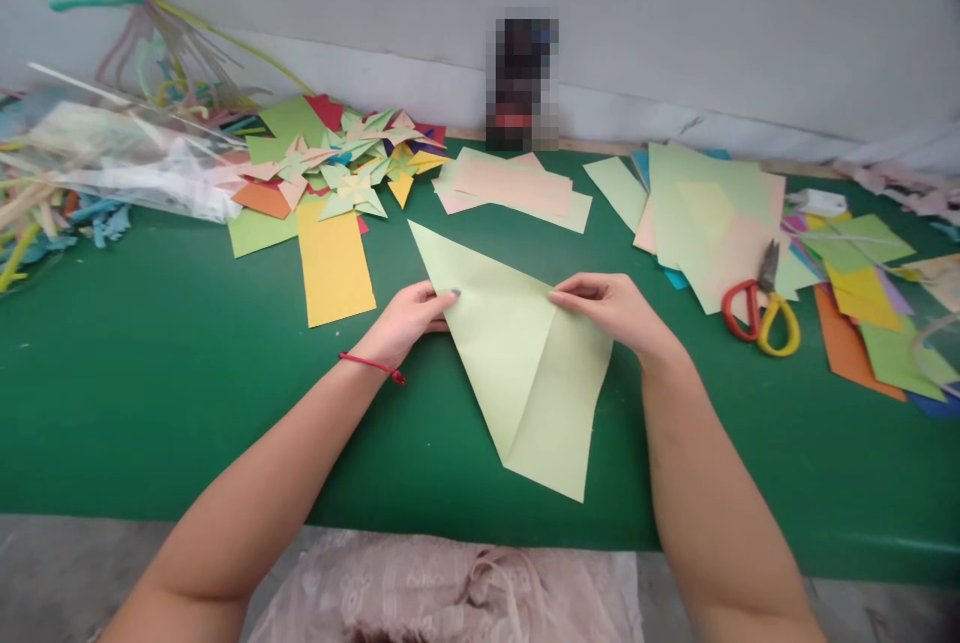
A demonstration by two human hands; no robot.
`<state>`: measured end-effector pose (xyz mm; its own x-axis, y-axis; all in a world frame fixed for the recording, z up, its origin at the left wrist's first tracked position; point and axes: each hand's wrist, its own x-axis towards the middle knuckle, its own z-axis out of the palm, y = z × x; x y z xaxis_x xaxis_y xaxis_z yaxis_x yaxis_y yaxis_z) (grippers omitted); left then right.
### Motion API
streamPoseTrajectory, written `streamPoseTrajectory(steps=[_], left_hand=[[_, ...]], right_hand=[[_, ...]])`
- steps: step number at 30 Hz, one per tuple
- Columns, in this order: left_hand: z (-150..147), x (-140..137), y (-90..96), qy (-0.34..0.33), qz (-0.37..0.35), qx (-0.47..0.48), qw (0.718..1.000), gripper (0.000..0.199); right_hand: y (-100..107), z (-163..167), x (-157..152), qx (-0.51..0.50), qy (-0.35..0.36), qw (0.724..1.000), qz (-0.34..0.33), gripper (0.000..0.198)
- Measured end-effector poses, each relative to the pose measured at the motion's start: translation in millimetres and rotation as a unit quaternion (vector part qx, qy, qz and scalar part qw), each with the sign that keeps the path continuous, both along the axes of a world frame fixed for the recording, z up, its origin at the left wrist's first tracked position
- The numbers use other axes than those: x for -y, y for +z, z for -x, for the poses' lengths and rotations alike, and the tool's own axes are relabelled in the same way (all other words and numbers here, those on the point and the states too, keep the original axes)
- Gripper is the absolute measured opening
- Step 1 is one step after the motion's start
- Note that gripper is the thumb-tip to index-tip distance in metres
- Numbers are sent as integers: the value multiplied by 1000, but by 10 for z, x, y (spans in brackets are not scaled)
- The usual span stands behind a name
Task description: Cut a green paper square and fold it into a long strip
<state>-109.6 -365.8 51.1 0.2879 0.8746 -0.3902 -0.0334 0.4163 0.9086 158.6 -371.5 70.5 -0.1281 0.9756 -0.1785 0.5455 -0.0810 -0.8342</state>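
A pale green sheet of paper (517, 363) lies folded diagonally on the green table (150, 373), one triangular flap lying over the rest. My left hand (409, 318) holds its left edge, fingertips on the paper. My right hand (611, 308) pinches the fold at the flap's right corner. A red string is tied round my left wrist.
A yellow paper strip (334, 263) and a heap of folded paper pinwheels (352, 168) lie at the back left beside plastic bags of straws (112, 163). Pink and green sheets (517, 188) lie behind. Red-and-yellow scissors (761, 308) rest on coloured sheets at the right.
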Motion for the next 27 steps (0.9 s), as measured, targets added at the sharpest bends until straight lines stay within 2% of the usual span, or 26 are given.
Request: streamPoseTrajectory(steps=[3, 5, 6, 7, 8, 9, 10, 11, 13, 15, 18, 22, 27], left_hand=[[13, -43, -31, 33, -44, -27, 998, 33], [33, -70, -52, 126, -117, -92, 981, 43], [42, -75, -53, 189, -180, -145, 954, 49], [47, -72, -47, 241, -257, -204, 913, 55], [43, -59, -35, 268, -344, -263, 861, 60], [29, -35, -20, 264, -423, -309, 810, 58], [4, -4, -6, 222, -484, -343, 774, 50], [-32, 33, 2, 159, -533, -366, 746, 38], [-122, 107, -10, 39, -591, -384, 709, 23], [-207, 161, -51, -40, -596, -390, 701, 19], [-266, 188, -112, -92, -561, -404, 716, 21], [-236, 178, -110, -113, -517, -423, 736, 25], [-214, 171, -77, -120, -513, -423, 737, 27]], right_hand=[[5, -13, -5, 7, 11, 1000, 11, 32], [0, -15, -8, 12, 33, 999, 27, 33], [-6, -10, -8, 17, 47, 998, 37, 33], [-11, 1, -7, 22, 62, 997, 46, 33], [-16, 18, -4, 28, 75, 995, 55, 33], [-20, 42, 0, 31, 89, 994, 61, 33], [-22, 71, 7, 32, 103, 992, 65, 32], [-21, 104, 15, 29, 117, 991, 66, 32], [-13, 171, 35, 17, 145, 987, 60, 30], [1, 226, 54, 8, 166, 985, 49, 29], [23, 265, 73, 9, 180, 983, 35, 28], [42, 261, 81, 6, 178, 983, 37, 27], [38, 244, 79, -2, 162, 986, 46, 27]])
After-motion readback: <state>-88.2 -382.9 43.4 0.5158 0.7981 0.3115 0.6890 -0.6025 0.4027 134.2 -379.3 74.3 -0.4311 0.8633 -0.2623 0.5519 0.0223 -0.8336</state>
